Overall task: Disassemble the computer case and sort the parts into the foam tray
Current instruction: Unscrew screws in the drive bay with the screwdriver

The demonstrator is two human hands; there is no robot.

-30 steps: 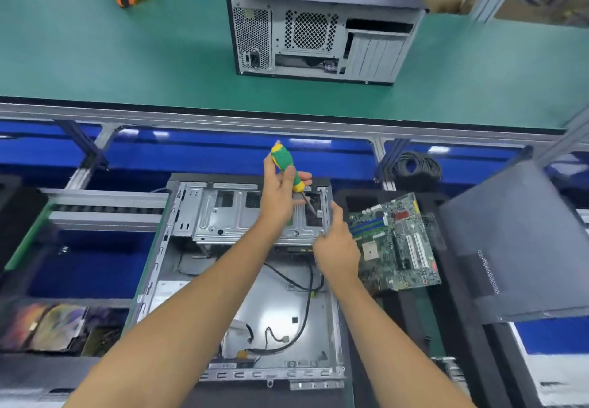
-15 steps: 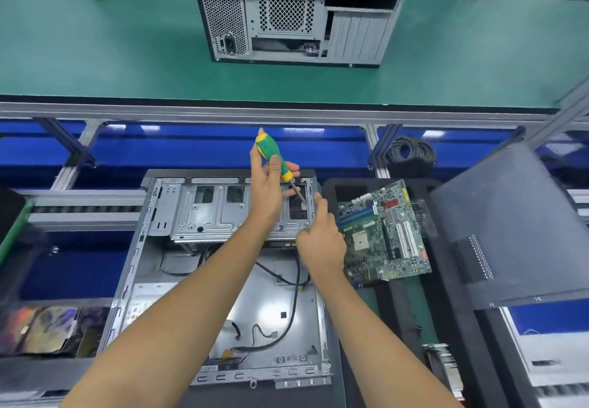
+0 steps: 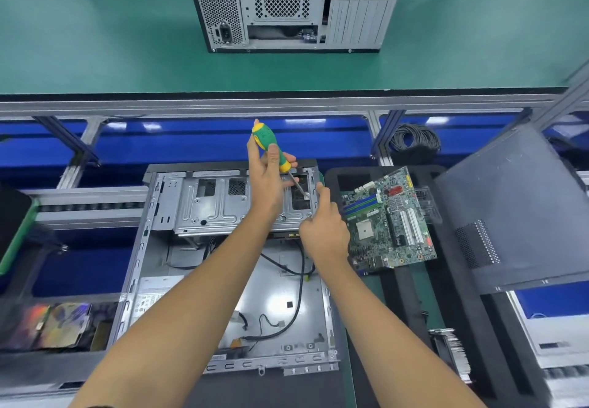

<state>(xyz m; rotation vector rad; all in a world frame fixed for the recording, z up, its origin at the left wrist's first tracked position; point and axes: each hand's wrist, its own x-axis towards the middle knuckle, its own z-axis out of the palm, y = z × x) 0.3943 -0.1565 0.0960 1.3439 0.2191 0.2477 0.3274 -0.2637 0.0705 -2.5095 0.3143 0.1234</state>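
Two hands work the open case (image 3: 223,280); over the past second little has changed, the left hand (image 3: 267,181) still gripping one screwdriver (image 3: 271,149), tip on a bracket (image 3: 223,207) screw, right hand (image 3: 325,229) bracing the bracket edge, so that screw remains; one motherboard (image 3: 389,219) lies in one foam tray (image 3: 414,286) beside it.

I count two computer cases: one open case (image 3: 229,280) lying flat in front of me, one closed case (image 3: 293,6) standing on the green surface (image 3: 95,41). One screwdriver (image 3: 271,148). One motherboard (image 3: 387,219). One side panel (image 3: 516,210). One cable coil (image 3: 414,141). Two hands: left (image 3: 267,184), right (image 3: 323,229).
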